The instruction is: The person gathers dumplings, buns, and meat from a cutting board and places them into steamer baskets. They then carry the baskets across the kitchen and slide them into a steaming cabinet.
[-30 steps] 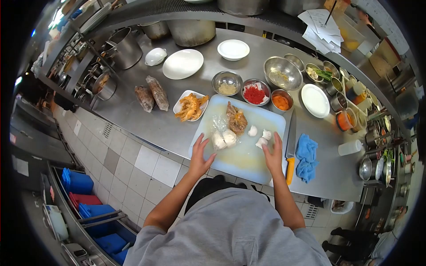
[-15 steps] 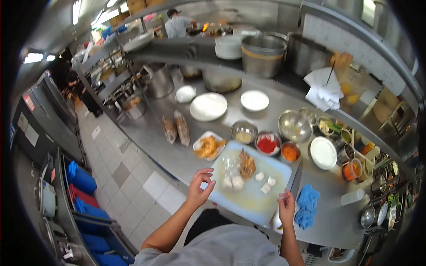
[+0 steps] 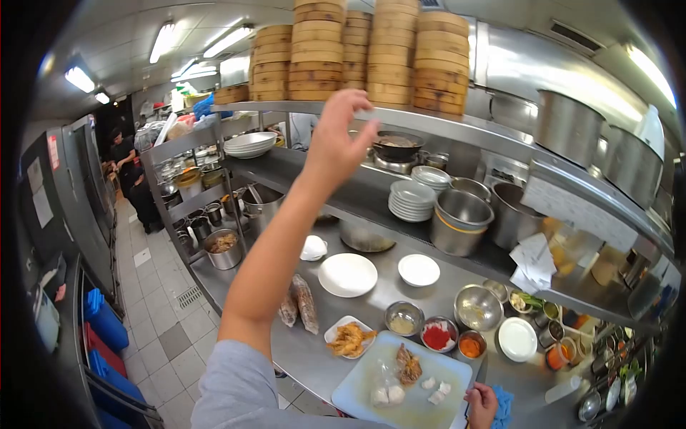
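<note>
My left hand [image 3: 341, 139] is raised high, arm stretched up, fingers apart at the edge of the upper steel shelf [image 3: 457, 130], just below stacked bamboo steamers [image 3: 371, 50]. It holds nothing. My right hand [image 3: 482, 404] rests low at the right edge of the pale cutting board [image 3: 357, 393], fingers curled, beside a knife blade [image 3: 480, 372]; whether it grips anything is unclear. On the board lie white pieces [image 3: 436, 390], a clear bag of white lumps [image 3: 386, 395] and a brownish bundle [image 3: 409, 366].
Behind the board stand a plate of fried food [image 3: 349, 338], small steel bowls [image 3: 402, 318], a red-filled bowl [image 3: 439, 334], white plates [image 3: 347, 274] and two wrapped rolls [image 3: 304, 304]. Pots [image 3: 461, 214] and stacked plates [image 3: 412, 200] fill the middle shelf. A person in dark clothes [image 3: 125, 168] stands down the left aisle.
My view has tilted up from the board to the shelves. My left hand rose from beside the board to the upper shelf. My right hand stayed at the board's right edge.
</note>
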Available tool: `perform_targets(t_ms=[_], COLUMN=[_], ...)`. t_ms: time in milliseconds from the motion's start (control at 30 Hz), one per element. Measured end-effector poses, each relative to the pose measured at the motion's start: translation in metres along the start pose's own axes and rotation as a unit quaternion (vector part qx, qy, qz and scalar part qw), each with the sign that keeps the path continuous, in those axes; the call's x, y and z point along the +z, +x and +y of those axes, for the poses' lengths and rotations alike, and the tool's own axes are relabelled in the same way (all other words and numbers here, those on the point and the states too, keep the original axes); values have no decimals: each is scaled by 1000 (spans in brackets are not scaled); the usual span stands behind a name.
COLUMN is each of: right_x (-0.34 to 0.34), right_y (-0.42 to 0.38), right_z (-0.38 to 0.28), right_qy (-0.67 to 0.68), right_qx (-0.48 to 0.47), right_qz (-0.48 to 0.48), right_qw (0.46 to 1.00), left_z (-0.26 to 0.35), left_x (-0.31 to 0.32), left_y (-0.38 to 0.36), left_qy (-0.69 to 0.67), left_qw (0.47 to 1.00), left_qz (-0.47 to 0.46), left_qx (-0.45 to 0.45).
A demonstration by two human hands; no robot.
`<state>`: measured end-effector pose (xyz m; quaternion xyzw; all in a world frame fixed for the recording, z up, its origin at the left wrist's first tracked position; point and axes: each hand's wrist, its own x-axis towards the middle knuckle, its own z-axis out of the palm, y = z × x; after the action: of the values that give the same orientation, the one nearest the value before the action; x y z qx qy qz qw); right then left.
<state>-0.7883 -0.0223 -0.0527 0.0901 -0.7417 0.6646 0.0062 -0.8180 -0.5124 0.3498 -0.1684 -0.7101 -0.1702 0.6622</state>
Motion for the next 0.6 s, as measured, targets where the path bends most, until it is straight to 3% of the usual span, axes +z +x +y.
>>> perform_targets(t_ms=[100,167,200,267,333,467,600], right_x=[8,17,24,41,61,119,179], right_y=[8,11,12,19,26,40,34], right_z=[-15,-21,-30,-33,-25,-27,-66], right_qy=[-55,-56,-86,-121,-78,-49,-36], right_qx=[20,26,5,-12,-12,-17,-37], right_qz=[34,51,62,68,112,102,23], right_qw=[998,997,994,990,991,993,998], left_z=[-124,-184,-214,-269,-295,-314,-312], left_x=[-21,-46,-56,-77,-85,-78,-55], left_y=[23,37,45,52,63,94,107], left_qy=[44,-5,-3,78,104,113,119], left_qw=[995,974,975,952,950,947,928], left_qz=[48,75,76,96,87,17,-3], left_qx=[-77,-212,-210,-280,-280,-300,-354])
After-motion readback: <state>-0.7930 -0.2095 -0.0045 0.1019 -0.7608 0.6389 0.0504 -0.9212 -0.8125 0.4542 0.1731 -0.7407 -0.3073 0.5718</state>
